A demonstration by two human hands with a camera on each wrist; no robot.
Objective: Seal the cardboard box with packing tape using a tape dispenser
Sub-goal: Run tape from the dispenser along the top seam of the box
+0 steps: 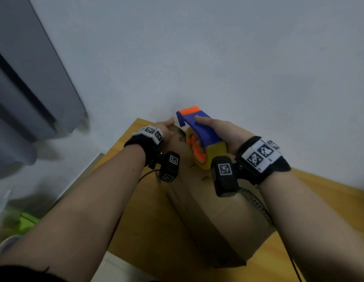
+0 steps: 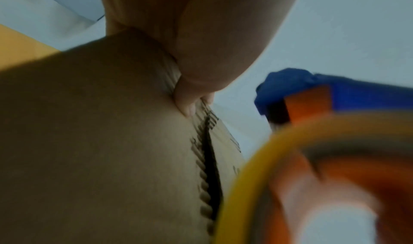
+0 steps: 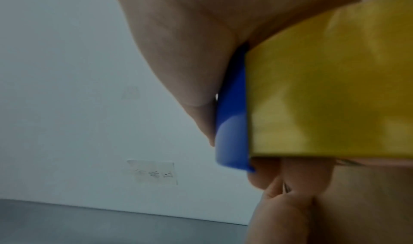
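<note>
right hand point(image 1: 223, 133): fingers point(image 3: 308, 173) hold tape dispenser point(image 1: 204, 132) | left hand point(image 1: 164, 127): on cardboard box point(image 1: 217, 220) far end, fingers cannot tell

cardboard box point(image 1: 217, 216): closed, seam seemingly untaped | tape dispenser point(image 1: 203, 131): blue-orange, yellow roll point(image 1: 215, 152), over far end

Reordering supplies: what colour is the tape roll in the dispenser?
Yellow; the tape roll shows best in the right wrist view.
</note>
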